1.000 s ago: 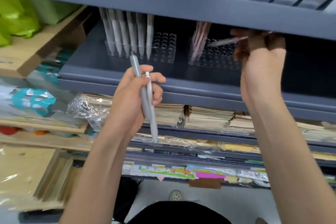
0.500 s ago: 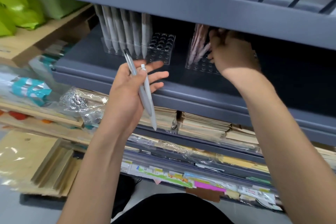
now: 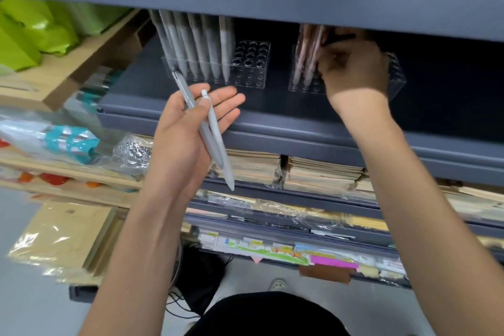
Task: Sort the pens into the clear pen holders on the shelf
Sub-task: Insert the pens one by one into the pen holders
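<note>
One head-worn wide-angle view looks forward and down from close before the grey shelf (image 3: 278, 106)

Off to the left, shiny green bags (image 3: 24, 35) sit on a wooden ledge (image 3: 81, 63), with a teal-patterned wrapped bundle (image 3: 71, 142) below them and plastic-wrapped kraft paper packs (image 3: 60, 237) lower still. Stacks of brown notebooks (image 3: 253, 169) in clear film fill the tier underneath. Colourful printed sheets (image 3: 261, 249) and a pink strip (image 3: 334, 260) lie lower down, above a pale shoe (image 3: 278, 284) on the floor.
</note>
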Tool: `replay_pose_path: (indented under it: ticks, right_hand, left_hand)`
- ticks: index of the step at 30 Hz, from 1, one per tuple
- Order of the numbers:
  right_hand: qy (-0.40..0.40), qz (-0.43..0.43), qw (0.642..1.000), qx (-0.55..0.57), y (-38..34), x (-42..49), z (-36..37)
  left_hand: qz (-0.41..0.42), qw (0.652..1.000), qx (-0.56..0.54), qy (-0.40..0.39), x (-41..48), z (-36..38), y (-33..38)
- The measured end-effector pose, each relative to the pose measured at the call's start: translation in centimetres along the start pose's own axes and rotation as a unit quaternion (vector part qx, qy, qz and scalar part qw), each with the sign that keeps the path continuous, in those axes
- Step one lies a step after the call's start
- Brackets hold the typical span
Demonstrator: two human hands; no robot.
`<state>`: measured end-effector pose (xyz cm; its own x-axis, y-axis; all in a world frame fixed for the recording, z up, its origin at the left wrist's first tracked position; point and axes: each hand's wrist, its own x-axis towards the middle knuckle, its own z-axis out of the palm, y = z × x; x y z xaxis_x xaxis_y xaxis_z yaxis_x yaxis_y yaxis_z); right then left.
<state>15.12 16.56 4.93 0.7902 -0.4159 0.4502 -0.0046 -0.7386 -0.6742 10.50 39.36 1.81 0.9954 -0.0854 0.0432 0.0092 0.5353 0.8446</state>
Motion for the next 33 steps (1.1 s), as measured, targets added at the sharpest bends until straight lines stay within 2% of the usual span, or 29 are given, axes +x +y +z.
replay_pose_path:
  ticks: [2, 3, 4, 5, 7, 9, 14, 17, 19, 21, 24, 26, 27, 30, 33]
  right_hand:
    - [0.055, 0.001, 0.995, 0.087, -0.6, -1.7, -0.3]
    - [0.037, 0.016, 0.987, 0.155, -0.9, -2.9, -0.4]
    - [-0.023, 0.038, 0.977, 0.208, -1.3, -4.4, -0.4]
    - [-0.116, 0.061, 0.964, 0.232, -1.7, -6.1, -0.3]
    - [-0.3, 0.085, 0.919, 0.241, -2.4, -9.5, 0.4]
    - [-0.381, 0.104, 0.878, 0.269, -3.1, -11.7, 1.1]
    - [-0.388, 0.13, 0.84, 0.358, -3.7, -12.3, 1.4]
    - [-0.409, 0.12, 0.826, 0.368, -3.9, -12.0, 1.1]
    - [-0.4, 0.126, 0.824, 0.38, -4.0, -11.5, 1.0]
    - [-0.362, 0.146, 0.831, 0.397, -4.2, -10.6, 1.1]
    - [-0.262, 0.178, 0.859, 0.401, -4.4, -8.8, 2.0]
    - [-0.185, 0.153, 0.889, 0.39, -4.8, -7.6, 2.9]
    - [-0.147, 0.129, 0.902, 0.386, -5.0, -7.1, 3.4]
    - [-0.053, 0.062, 0.927, 0.367, -5.5, -6.2, 4.8]
    - [-0.009, 0.019, 0.942, 0.335, -5.8, -5.1, 6.1]
  left_hand:
    - [-0.002, 1.0, -0.019, -0.01, 0.0, -0.2, 0.4]
    - [-0.004, 0.999, -0.03, -0.015, 0.0, -0.3, 0.6]
    - [-0.007, 0.999, -0.042, -0.021, 0.0, -0.4, 0.8]
    - [-0.009, 0.998, -0.051, -0.027, 0.1, -0.4, 0.9]
    - [-0.015, 0.997, -0.062, -0.035, 0.2, -0.3, 1.0]
    - [-0.021, 0.997, -0.062, -0.044, 0.2, -0.1, 1.0]
    - [-0.034, 0.995, -0.056, -0.08, 0.1, -0.1, 1.4]
    - [-0.036, 0.995, -0.034, -0.086, 0.2, -0.5, 1.4]
    - [-0.009, 0.998, 0.035, -0.056, 0.7, -1.1, 1.4]
    - [0.038, 0.986, 0.161, -0.004, 1.6, -2.0, 1.5]
    - [0.079, 0.949, 0.293, 0.085, 3.7, -4.0, 1.6]
    - [0.099, 0.915, 0.369, 0.128, 5.0, -5.0, 1.8]
    - [0.101, 0.906, 0.388, 0.133, 5.5, -5.3, 2.0]
    - [0.071, 0.918, 0.377, 0.104, 6.1, -5.4, 2.4]
    - [0.036, 0.927, 0.362, 0.09, 6.1, -5.2, 2.9]
